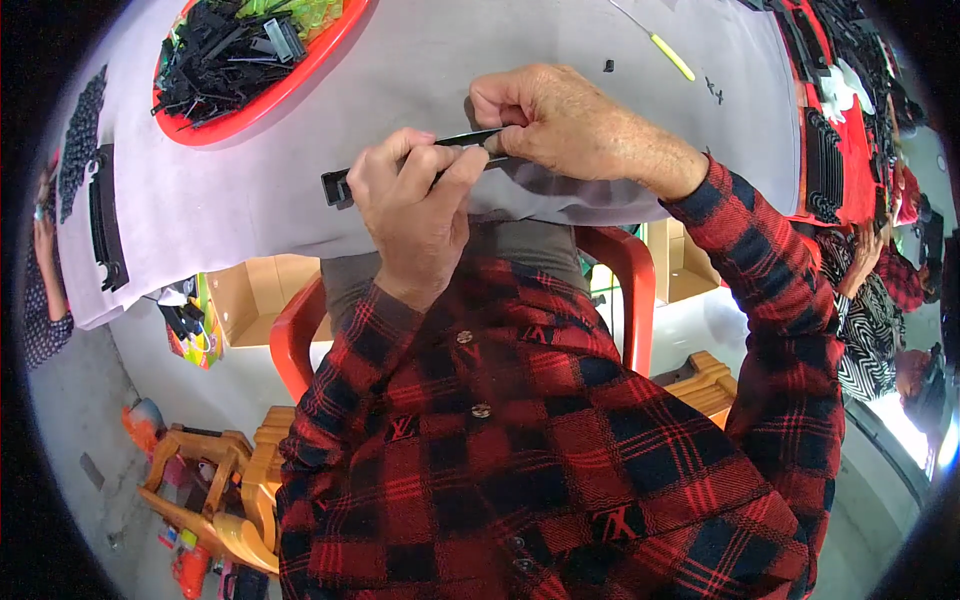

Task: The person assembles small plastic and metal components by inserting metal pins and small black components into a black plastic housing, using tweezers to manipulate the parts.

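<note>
Smooth, plastic-looking surfaces are shown by the glossy red basin [312, 73] at eleven o'clock and the black strip [338, 189] closer in. Matt, creased cloth [430, 60] is spread at twelve; glossy, varnished-looking wooden furniture [270, 437] is seen at eight.

This looks like a small assembly workshop: a red basin [215, 130] of black parts [215, 65] sits far left on the desk [250, 200], black strips [823, 165] are stacked right.
</note>
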